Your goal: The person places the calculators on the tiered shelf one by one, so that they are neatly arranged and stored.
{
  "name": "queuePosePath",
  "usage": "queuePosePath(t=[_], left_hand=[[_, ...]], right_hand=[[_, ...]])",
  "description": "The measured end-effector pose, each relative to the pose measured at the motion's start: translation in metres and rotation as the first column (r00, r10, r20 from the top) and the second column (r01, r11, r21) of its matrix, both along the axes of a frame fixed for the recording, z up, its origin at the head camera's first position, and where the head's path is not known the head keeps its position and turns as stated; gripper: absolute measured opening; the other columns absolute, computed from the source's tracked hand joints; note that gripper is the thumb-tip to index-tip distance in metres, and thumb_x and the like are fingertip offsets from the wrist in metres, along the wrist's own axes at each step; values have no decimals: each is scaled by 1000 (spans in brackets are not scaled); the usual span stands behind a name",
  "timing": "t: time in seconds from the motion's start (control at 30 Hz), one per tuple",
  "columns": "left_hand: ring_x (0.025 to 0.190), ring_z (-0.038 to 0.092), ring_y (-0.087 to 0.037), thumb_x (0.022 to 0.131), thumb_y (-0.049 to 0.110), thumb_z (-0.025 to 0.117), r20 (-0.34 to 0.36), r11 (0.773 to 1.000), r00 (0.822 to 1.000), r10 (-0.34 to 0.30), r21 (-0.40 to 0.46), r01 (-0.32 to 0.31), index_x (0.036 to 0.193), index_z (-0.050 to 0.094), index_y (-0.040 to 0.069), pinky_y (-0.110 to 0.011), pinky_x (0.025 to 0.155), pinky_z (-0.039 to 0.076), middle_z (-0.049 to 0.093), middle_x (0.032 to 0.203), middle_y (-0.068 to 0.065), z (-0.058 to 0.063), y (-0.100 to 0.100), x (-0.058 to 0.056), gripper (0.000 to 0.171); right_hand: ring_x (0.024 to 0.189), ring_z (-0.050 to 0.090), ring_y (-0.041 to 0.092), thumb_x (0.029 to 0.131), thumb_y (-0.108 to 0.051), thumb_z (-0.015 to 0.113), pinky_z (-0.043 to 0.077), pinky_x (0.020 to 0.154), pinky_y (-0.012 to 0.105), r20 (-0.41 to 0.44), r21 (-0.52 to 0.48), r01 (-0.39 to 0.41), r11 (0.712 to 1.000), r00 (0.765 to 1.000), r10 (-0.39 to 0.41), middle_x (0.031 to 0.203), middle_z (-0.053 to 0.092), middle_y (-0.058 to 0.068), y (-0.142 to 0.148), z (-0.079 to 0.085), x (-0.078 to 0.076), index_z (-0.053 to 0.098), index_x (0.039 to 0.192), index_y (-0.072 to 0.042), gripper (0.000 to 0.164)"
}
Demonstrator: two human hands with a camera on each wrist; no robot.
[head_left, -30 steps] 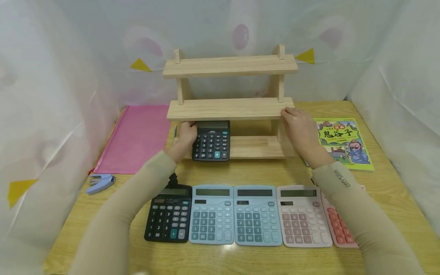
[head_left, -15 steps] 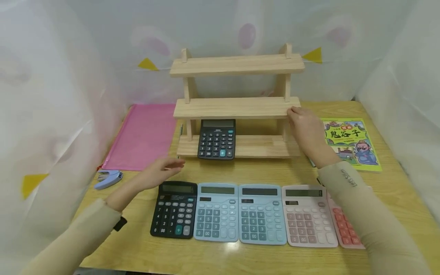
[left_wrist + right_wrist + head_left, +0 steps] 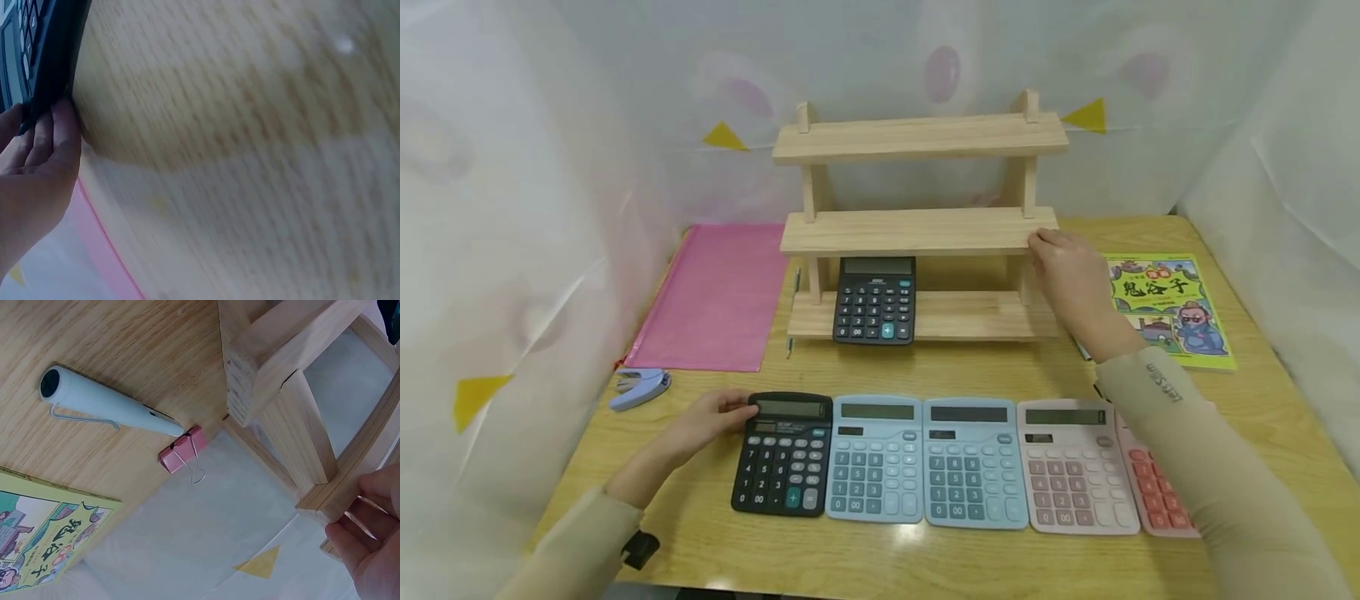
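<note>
My left hand (image 3: 700, 427) pinches the top left corner of a black calculator (image 3: 781, 457), the leftmost of a row on the table. In the left wrist view the thumb lies over its face and the fingers (image 3: 59, 137) go under its edge. My right hand (image 3: 1075, 279) grips the right end of the middle board of a three-tier wooden shelf (image 3: 917, 232); the right wrist view shows thumb and fingers around that board end (image 3: 325, 503). Another black calculator (image 3: 874, 307) leans upright on the bottom tier, toward the left, its top edge under the middle board.
Two light blue calculators (image 3: 874, 458), a pale pink one (image 3: 1078, 467) and a coral-keyed one (image 3: 1157, 492), partly behind my right sleeve, continue the row. A pink pouch (image 3: 711, 296) and blue hole punch (image 3: 640, 388) lie left. Right are a comic book (image 3: 1172, 308), a whitish cylinder (image 3: 109, 400) and a red binder clip (image 3: 182, 449).
My left hand has let go of the calculator on the bottom tier, come down toward the front left, and taken hold of the black calculator in the row. My right hand keeps its grip on the shelf.
</note>
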State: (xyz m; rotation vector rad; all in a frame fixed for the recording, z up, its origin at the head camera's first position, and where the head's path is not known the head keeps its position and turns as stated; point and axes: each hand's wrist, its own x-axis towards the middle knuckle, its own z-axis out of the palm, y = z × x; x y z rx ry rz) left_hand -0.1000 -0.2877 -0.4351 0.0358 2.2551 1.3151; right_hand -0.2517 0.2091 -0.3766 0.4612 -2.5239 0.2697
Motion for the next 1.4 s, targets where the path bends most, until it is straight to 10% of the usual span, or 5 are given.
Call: queuePosePath(t=[0.2, 0.33, 0.6, 0.9, 1.4], left_hand=[[92, 62, 3, 96, 29, 49, 24, 993, 997, 79, 91, -81, 130, 40, -13, -18, 88, 55, 67, 101, 7, 12, -12, -7, 55], [105, 62, -10, 93, 37, 52, -2, 986, 991, 137, 91, -136, 135, 38, -7, -27, 95, 53, 64, 118, -5, 39, 0, -23, 62], [111, 61, -33, 93, 24, 55, -45, 989, 992, 116, 92, -112, 139, 36, -2, -35, 95, 54, 52, 132, -22, 88, 129, -88, 56], [103, 65, -24, 92, 19, 57, -100, 997, 994, 54, 53, -49, 132, 47, 1, -29, 87, 58, 61, 123, -16, 77, 238, -138, 46], [111, 61, -24, 93, 17, 55, -25, 981, 981, 191, 45, -190, 130, 47, -1, -29, 90, 57, 57, 126, -16, 64, 271, -163, 43]], right_hand=[[99, 63, 36, 88, -6, 60, 55, 85, 48, -5, -1, -16, 1000, 1000, 16, 111, 67, 16, 0, -1, -1, 66, 105, -1, 19], [99, 63, 36, 89, -8, 59, 55, 84, 48, 2, 1, -4, 1000, 1000, 4, 111, 67, 16, 1, -1, -1, 66, 105, -1, 19], [93, 64, 35, 89, -6, 57, 55, 81, 46, -65, 1, -31, 1000, 997, 31, 104, 69, 15, 7, 2, -1, 67, 99, -1, 15], [94, 65, 34, 89, -7, 56, 57, 78, 45, -53, 56, -4, 998, 999, 7, 107, 68, 16, 4, 2, 1, 67, 101, -1, 17], [105, 61, 32, 91, -9, 54, 54, 91, 43, 62, 104, 39, 994, 997, -46, 118, 64, 14, 3, 5, 5, 63, 112, -3, 23]])
